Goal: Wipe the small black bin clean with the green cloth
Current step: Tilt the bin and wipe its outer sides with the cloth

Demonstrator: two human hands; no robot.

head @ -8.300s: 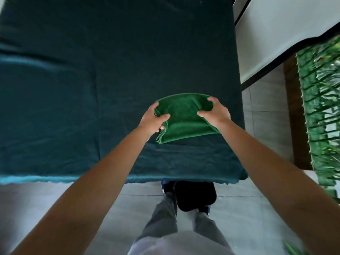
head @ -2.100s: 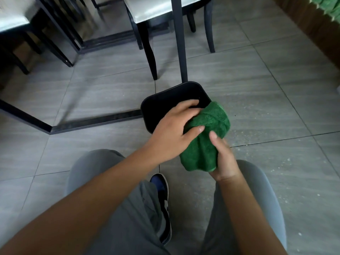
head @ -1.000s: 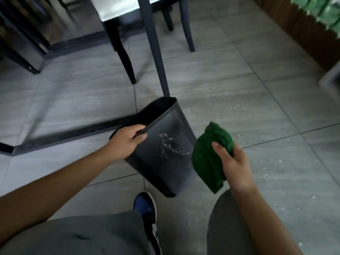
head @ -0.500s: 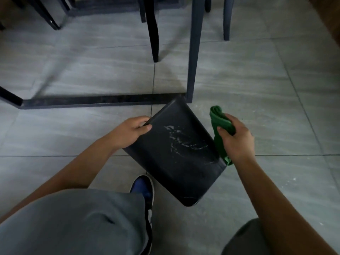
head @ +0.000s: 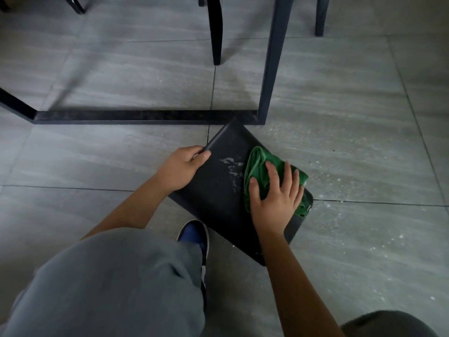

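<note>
Since the previous frame, the right hand (head: 273,200) has moved from beside the bin onto its upper side wall, carrying the green cloth (head: 257,169) with it.

Left to right: a grey trouser leg (head: 116,283) fills the near left, with a blue shoe (head: 193,235) just beyond the knee. The left hand (head: 181,167) grips the left edge of the small black bin (head: 218,190), fingers curled round the rim and thumb lying on the outer wall. The bin lies tipped on its side on the grey tiled floor (head: 352,154), mouth toward the far side, base toward the near right. White smears (head: 230,165) mark the wall between the two hands. The right hand presses the bunched cloth flat against the wall near the bin's right edge; its fingers are spread and nearly straight, so this grip is released, a press and not a clench. Part of the cloth hangs past the bin's right edge.

On the far side, a black frame bar (head: 145,117) runs along the floor, joining an upright table leg (head: 271,69) just beyond the bin. Two chair legs (head: 216,30) stand farther off. Pale specks are scattered on the tiles to the right.
</note>
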